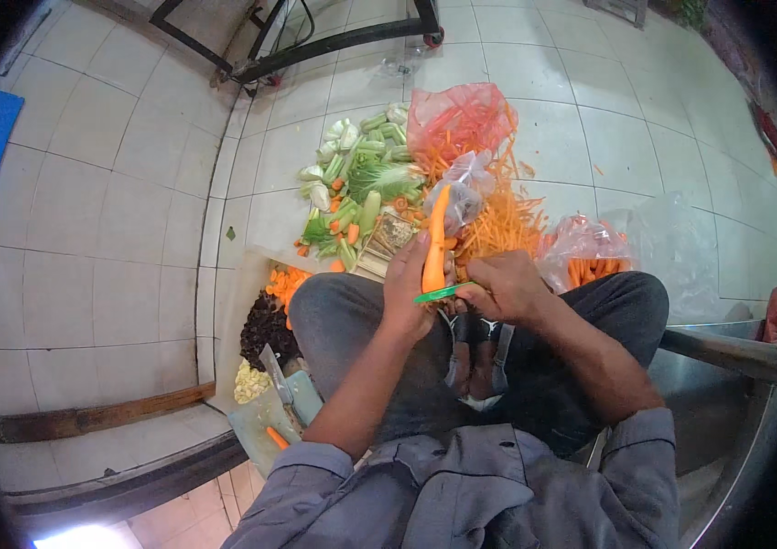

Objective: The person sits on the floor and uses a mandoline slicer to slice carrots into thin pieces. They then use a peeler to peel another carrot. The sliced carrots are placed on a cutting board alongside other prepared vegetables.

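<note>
My left hand [408, 285] holds a peeled-looking orange carrot [436, 240] upright by its lower part, above my knees. The fingers of my right hand [508, 287] are closed on a green-handled peeler [445, 293], which lies across the carrot's lower end. Beyond my hands, a heap of orange carrot peelings [508, 219] spreads over the floor tiles. A clear knotted plastic bag [460, 192] stands just behind the carrot, and a red plastic bag [460, 120] with peelings about it is farther off. To the right, more carrots [598, 270] lie in a plastic bag.
Left of the peelings lie cut celery or cabbage stalks [385, 175] and carrot pieces. By my left knee are sliced carrots [285, 285], a dark shredded heap [266, 329], pale yellow pieces [251, 382], and a knife [276, 374] on a cutting board [258, 425]. A metal frame [333, 44] stands ahead.
</note>
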Demonstrator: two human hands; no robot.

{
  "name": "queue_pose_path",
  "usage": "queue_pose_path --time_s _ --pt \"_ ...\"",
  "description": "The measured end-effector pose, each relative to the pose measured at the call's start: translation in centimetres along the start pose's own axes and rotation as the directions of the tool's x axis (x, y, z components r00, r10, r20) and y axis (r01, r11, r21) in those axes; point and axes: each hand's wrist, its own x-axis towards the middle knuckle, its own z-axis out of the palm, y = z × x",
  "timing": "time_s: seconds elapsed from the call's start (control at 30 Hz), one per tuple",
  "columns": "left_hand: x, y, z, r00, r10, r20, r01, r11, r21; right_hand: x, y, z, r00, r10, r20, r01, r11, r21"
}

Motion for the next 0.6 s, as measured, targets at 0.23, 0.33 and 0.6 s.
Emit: queue_pose_path --time_s 0.23,0.33,0.6 --pt "-0.6 0.0 1.0 0.992 -0.061 0.113 0.065 0.997 -0.032 3.5 7.3 -1.2 0.868 0.378 -0.324 -0.384 0.922 0.048" --pt "-0.3 -0.1 0.4 0.994 -0.021 0.106 0.025 0.999 -0.035 2.9 6.1 -2.5 0.843 0.458 -0.282 -0.42 0.888 0.187" --pt "-0.3 -0.2 0.1 0.998 -0.038 0.047 0.037 0.999 0.012 0.6 2.0 1.0 0.989 0.129 -0.068 -0.136 0.983 -0.126"
